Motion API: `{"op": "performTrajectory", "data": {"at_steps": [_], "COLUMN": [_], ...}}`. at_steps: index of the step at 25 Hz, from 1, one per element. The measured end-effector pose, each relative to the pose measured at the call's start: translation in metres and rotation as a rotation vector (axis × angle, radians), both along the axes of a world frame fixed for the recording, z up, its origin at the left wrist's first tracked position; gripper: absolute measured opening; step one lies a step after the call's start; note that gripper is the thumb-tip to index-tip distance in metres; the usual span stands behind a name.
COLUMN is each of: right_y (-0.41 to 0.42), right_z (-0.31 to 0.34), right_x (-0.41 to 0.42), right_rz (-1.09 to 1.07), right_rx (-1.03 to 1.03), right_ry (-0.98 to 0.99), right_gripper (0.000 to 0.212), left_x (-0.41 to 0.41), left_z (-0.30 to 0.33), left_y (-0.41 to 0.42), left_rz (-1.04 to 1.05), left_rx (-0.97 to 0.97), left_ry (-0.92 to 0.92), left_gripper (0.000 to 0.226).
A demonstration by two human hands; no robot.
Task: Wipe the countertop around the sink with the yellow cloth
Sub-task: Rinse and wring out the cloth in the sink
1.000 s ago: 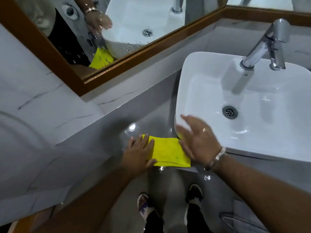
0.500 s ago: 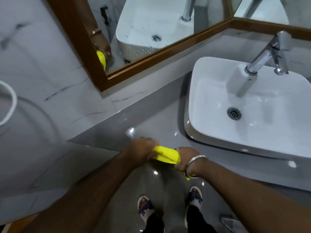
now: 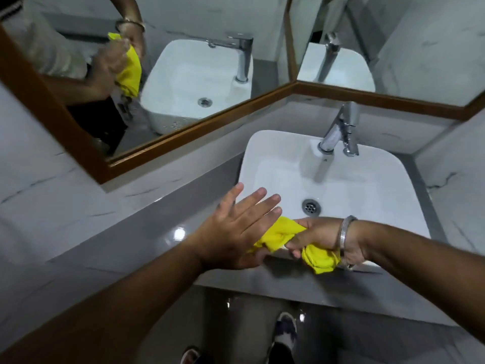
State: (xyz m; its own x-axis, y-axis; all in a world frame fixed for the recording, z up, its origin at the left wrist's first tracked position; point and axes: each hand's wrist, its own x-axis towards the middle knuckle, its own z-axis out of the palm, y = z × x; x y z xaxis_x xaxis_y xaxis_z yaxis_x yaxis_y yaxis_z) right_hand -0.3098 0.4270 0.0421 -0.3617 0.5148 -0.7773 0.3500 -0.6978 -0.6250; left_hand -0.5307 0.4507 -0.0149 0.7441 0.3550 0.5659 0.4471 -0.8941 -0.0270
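Observation:
The yellow cloth [image 3: 282, 236] is bunched up and held above the front rim of the white sink [image 3: 367, 190]. My right hand [image 3: 321, 237], with a metal bangle at the wrist, is shut around the cloth's middle, and one end hangs below the fist. My left hand [image 3: 236, 229] is over the sink's front left corner with its fingers spread; its thumb side touches the cloth's other end. The grey countertop [image 3: 147, 232] runs to the left of the sink and along its front.
A chrome tap [image 3: 338, 132] stands at the back of the sink. A wood-framed mirror [image 3: 168, 137] lines the wall behind and reflects the hands and cloth. Marble-look wall tiles flank the counter. My feet [image 3: 283, 334] show on the wet floor below.
The cloth lay flat on the counter left of the sink, was gathered up by both hands, and is now lifted to the sink's front rim. My left hand has opened.

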Motion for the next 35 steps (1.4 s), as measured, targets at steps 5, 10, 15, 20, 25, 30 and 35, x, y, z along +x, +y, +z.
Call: {"op": "performTrajectory", "data": {"at_steps": [5, 10, 15, 20, 25, 30, 35], "right_y": [0.030, 0.049, 0.072, 0.093, 0.104, 0.117, 0.113], "right_z": [0.001, -0.014, -0.021, -0.048, -0.092, -0.128, -0.135], "right_x": [0.099, 0.156, 0.167, 0.172, 0.178, 0.200, 0.202], "right_rz": [-0.115, -0.024, 0.258, 0.325, 0.782, 0.898, 0.798], "right_rx": [-0.144, -0.299, -0.397, -0.072, 0.942, 1.364, 1.479], "right_ry": [-0.025, 0.121, 0.099, -0.357, -0.909, -0.941, -0.818], "right_gripper": [0.021, 0.015, 0.043, 0.034, 0.017, 0.020, 0.026], "left_x": [0.064, 0.156, 0.228, 0.252, 0.262, 0.268, 0.271], "left_z": [-0.003, -0.023, -0.027, -0.015, -0.041, -0.068, -0.068], "left_y": [0.028, 0.027, 0.058, 0.098, 0.103, 0.076, 0.063], "left_rz": [0.262, 0.158, 0.243, 0.342, 0.389, 0.400, 0.356], "left_rx": [-0.089, -0.187, -0.483, -0.599, -1.508, -2.367, -2.564], "left_ry": [-0.087, 0.085, -0.155, 0.705, 0.555, -0.043, -0.242], "left_gripper": [0.039, 0.077, 0.053, 0.008, 0.019, 0.039, 0.043]}}
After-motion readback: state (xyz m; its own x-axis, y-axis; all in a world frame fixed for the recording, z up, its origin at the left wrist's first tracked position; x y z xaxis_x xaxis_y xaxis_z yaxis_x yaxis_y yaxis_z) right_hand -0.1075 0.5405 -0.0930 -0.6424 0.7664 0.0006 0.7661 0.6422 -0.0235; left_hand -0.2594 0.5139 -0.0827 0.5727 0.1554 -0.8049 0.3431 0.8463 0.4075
